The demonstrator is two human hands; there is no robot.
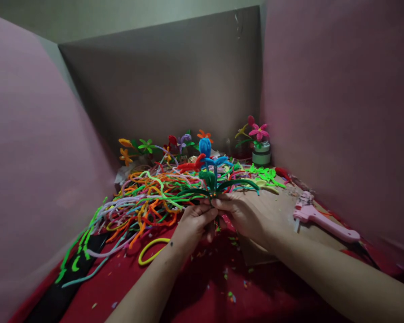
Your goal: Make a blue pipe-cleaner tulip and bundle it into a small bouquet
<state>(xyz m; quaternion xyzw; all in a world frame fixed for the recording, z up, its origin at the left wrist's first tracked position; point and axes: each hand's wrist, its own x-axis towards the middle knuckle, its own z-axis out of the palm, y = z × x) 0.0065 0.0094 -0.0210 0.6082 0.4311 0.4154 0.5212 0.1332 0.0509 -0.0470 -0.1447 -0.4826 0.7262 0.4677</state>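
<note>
Both hands meet over the red cloth and pinch the stem of a pipe-cleaner flower [207,154]. The flower has a blue head, blue petals below it and dark green leaves [237,183] spreading sideways. My left hand [192,222] is closed round the stem from the left. My right hand [242,211] is closed on it from the right, fingertips touching the left hand's. The lower stem is hidden between the fingers.
A tangled heap of coloured pipe cleaners [144,199] lies left of the hands. Finished flowers [185,141] stand at the back, one in a small pot [261,154]. A pink glue gun [323,220] rests on a board at right. Pink walls close in both sides.
</note>
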